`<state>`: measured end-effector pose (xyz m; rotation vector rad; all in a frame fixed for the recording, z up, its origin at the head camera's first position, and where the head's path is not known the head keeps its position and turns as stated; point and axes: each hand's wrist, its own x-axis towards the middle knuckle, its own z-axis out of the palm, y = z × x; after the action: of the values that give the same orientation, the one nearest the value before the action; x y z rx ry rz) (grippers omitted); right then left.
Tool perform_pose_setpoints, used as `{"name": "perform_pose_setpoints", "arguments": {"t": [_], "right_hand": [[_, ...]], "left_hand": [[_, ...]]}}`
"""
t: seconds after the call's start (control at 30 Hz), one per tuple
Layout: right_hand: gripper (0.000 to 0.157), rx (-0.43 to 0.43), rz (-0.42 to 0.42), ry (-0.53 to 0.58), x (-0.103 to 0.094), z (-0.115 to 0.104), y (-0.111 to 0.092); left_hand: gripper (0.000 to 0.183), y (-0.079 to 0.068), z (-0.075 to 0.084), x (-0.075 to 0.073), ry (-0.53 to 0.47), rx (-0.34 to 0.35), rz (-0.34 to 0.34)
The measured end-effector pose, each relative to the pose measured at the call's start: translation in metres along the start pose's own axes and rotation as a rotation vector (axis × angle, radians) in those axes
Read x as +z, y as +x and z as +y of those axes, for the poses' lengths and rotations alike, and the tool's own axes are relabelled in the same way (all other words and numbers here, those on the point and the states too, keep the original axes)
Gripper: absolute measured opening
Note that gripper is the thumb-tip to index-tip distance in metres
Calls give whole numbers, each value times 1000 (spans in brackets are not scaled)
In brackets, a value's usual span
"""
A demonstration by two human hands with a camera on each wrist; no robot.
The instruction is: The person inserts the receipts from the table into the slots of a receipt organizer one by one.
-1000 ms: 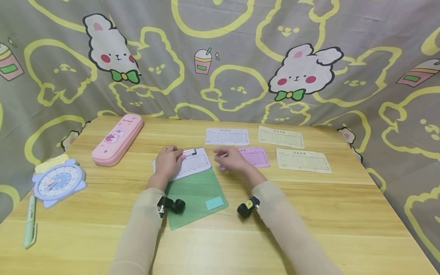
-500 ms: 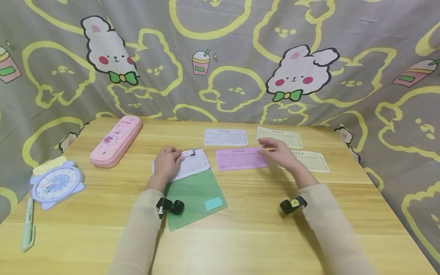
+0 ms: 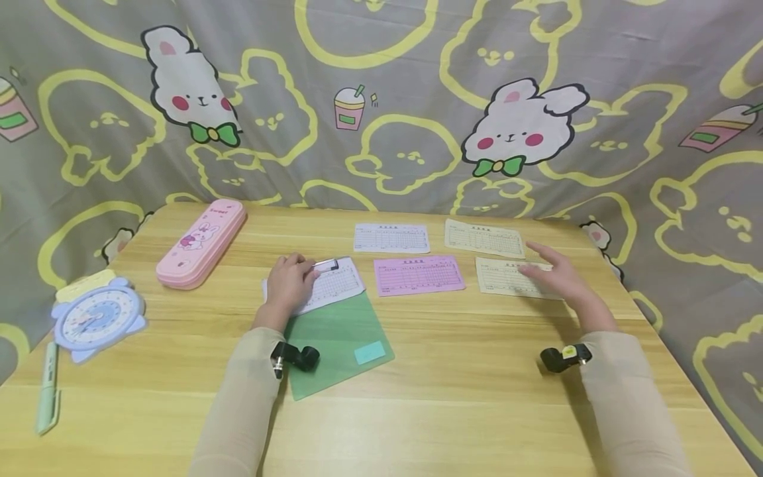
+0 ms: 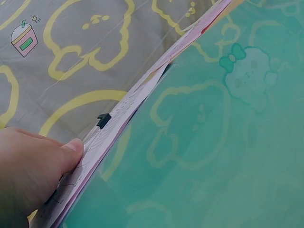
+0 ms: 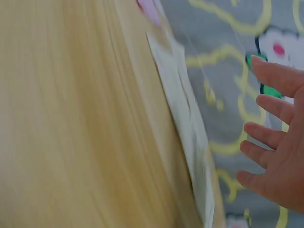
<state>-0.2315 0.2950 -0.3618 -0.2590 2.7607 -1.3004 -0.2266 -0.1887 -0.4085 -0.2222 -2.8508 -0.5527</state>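
A green clipboard (image 3: 340, 338) lies on the wooden table with a white printed form (image 3: 334, 288) under its dark wire clip (image 3: 326, 265). My left hand (image 3: 288, 285) grips the clip end at its left side; in the left wrist view the thumb (image 4: 72, 151) lies by the clip, and the other fingertips are hidden. My right hand (image 3: 557, 275) is spread over a pale yellow form (image 3: 507, 281) at the right, holding nothing. In the right wrist view its fingers (image 5: 270, 135) are apart and loosely bent above the paper.
Behind the clipboard lie a purple form (image 3: 419, 275), a white form (image 3: 391, 237) and another yellow form (image 3: 484, 238). At the left are a pink pencil case (image 3: 201, 245), a blue toy clock (image 3: 98, 317) and a green highlighter (image 3: 49, 391). A patterned curtain (image 3: 405, 79) hangs behind.
My right hand has swept right from beside the clipboard, past the purple form, to the near yellow form, uncovering the purple one. My left hand stays on the clipboard.
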Motion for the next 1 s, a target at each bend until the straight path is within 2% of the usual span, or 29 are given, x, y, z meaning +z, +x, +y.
{"name": "perform_pose_setpoints", "arguments": {"t": [0.17,0.3,0.5,0.6,0.73,1.0], "right_hand": [[76,64,-23,-40,-17,26,-6],[78,92,-34,-32,-22,43,-8],[81,125,-5,-43,-24,56,-10],[83,144,-30,-34,-25,60,-9],[83,144,-54,-114,-23,65,-5],[75,140,-31,-297,-20,74,-1]], "left_hand": [[34,0,-3,2,-41,-12,15],[34,1,-5,4,-84,-21,39],[35,0,-5,6,-171,-47,67],[35,0,-6,6,-209,-53,76],[35,1,-8,7,-240,-60,78],[40,3,-8,8,-260,-111,41]]}}
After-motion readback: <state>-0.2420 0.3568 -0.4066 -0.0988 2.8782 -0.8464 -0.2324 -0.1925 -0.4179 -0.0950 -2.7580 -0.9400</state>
